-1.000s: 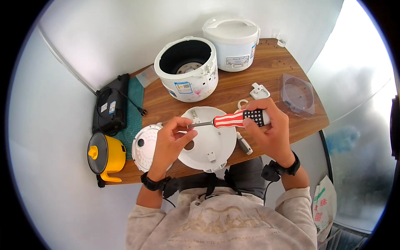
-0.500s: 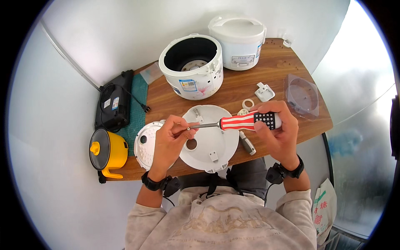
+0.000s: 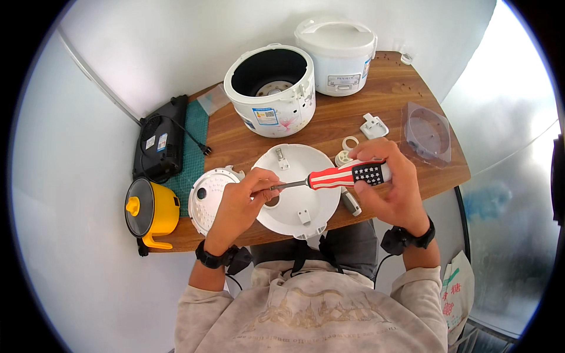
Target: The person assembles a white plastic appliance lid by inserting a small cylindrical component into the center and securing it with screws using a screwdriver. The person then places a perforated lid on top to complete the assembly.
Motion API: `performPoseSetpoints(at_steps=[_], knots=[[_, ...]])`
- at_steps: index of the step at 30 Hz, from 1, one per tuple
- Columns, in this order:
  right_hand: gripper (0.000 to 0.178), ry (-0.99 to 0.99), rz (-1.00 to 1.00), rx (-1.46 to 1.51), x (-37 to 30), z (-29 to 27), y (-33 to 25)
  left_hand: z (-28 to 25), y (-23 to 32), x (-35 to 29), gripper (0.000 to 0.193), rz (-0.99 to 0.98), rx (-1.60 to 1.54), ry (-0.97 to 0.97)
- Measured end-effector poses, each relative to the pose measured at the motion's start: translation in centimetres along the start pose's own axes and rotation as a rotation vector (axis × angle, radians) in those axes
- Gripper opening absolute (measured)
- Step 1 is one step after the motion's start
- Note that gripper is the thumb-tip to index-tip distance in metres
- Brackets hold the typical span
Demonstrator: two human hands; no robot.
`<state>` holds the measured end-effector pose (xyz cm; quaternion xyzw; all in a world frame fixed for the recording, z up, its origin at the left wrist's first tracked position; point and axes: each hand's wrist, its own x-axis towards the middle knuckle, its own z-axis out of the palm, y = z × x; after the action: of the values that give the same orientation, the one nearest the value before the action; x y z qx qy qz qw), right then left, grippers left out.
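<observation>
Our hands work a screwdriver over a white round lid on the tabletop.

Our right hand (image 3: 393,187) is closed around the red-and-white striped screwdriver (image 3: 342,175) handle; our left hand (image 3: 242,203) pinches its metal shaft near the tip, just above the white round lid (image 3: 297,191), which lies at the wooden tabletop (image 3: 329,126) front edge, before an open rice cooker (image 3: 272,89).

Bright daylight, soft shadows, fisheye-bent edges

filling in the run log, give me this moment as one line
right hand: grips striped screwdriver handle | left hand: fingers pinch its metal shaft at tip | under them: white round lid on wooden table | open rice cooker behind
</observation>
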<state>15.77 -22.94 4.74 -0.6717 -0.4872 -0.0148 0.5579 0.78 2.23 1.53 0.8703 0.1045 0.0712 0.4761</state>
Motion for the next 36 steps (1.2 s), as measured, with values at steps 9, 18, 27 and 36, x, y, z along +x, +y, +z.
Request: performPoseSetpoints(at_steps=[9,18,27,36], knots=[[0.049,-0.079,0.143,0.095,-0.2,0.0,-1.2,0.5,-0.4,-0.2,0.024,0.146,0.242,0.065],[0.053,-0.022,-0.019,0.018,0.1,1.2,-0.9,0.9,0.0,-0.4,0.032,0.144,0.171,-0.001],[0.049,0.088,0.044,0.133,-0.7,2.8,-0.9,0.5,-0.8,-1.0,0.026,0.144,0.127,0.082],[0.045,-0.036,-0.058,-0.124,-1.0,2.3,-0.5,-0.1,-6.1,-4.8,0.028,-0.15,0.045,0.276]])
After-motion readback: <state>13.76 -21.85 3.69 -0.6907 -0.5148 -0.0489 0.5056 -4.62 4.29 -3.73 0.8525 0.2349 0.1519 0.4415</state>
